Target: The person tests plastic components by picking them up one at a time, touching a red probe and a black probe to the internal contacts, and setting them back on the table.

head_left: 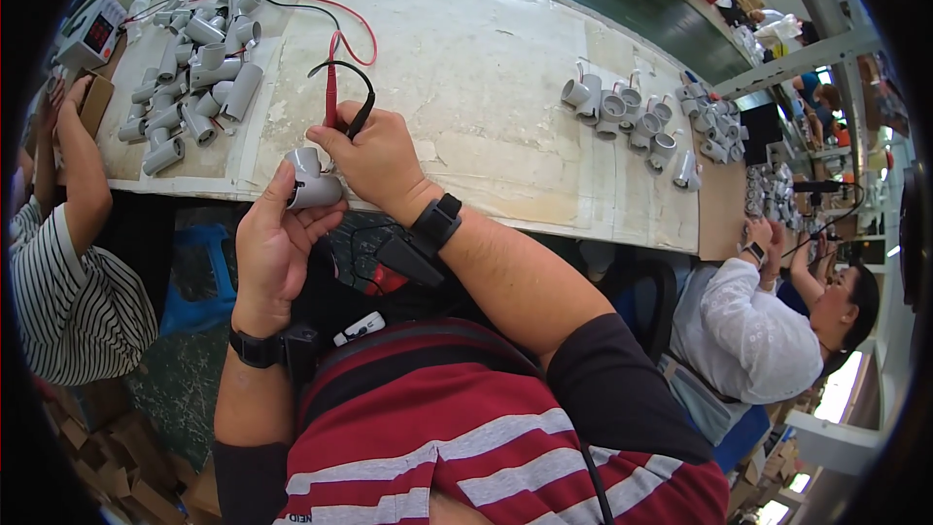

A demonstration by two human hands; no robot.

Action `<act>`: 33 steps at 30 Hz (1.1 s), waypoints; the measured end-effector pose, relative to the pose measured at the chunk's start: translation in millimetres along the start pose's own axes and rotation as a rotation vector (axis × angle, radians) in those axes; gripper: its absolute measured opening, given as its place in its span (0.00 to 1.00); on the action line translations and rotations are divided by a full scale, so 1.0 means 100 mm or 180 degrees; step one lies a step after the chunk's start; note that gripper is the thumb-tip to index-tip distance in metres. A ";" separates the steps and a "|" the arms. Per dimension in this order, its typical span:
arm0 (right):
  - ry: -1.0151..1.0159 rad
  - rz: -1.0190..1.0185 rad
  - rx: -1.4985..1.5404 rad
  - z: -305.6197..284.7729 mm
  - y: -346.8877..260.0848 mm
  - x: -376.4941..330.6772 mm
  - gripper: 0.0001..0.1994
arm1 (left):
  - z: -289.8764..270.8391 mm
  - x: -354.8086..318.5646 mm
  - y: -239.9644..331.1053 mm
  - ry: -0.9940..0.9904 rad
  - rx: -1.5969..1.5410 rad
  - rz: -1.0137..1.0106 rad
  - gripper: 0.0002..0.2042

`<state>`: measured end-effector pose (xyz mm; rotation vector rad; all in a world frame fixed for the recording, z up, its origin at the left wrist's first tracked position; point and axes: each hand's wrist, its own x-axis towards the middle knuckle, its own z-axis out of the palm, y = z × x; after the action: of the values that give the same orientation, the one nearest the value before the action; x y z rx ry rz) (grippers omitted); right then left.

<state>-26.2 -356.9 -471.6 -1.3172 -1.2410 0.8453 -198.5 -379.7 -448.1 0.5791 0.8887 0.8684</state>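
Observation:
My left hand [275,243] is closed around a grey T-shaped plastic fitting [316,187] at the near edge of the table. Just above it, my right hand [377,157] grips a red test probe [330,97] and a black test probe [362,115] side by side, both pointing down toward the fitting. Their tips are hidden by my fingers, so contact with the fitting cannot be seen. From the probes, a red lead [373,39] and a black lead run back to a small metering box [94,32] with a red display at the far left.
A heap of grey fittings [204,58] lies on the left of the worn white table [466,68]. Several more fittings [632,122] stand in a group on the right. Co-workers sit on both sides, and a blue stool [199,282] stands at lower left.

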 end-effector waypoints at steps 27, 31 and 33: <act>0.0242 -0.0115 0.0092 0.01 0.06 -0.01 0.11 | 0.00 0.04 -0.09 -0.0134 0.0278 -0.0018 0.21; 0.0299 -0.0118 0.0063 0.06 0.06 -0.02 0.11 | -0.05 0.03 -0.13 -0.0015 0.0518 0.0104 0.21; 0.0149 -0.0129 -0.0030 0.07 0.10 0.00 0.12 | -0.05 0.03 -0.14 0.0031 0.0491 0.0169 0.22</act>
<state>-30.9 -353.8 -482.2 -1.3080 -1.2323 0.7766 -196.6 -384.4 -462.4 0.7355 0.9581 0.8559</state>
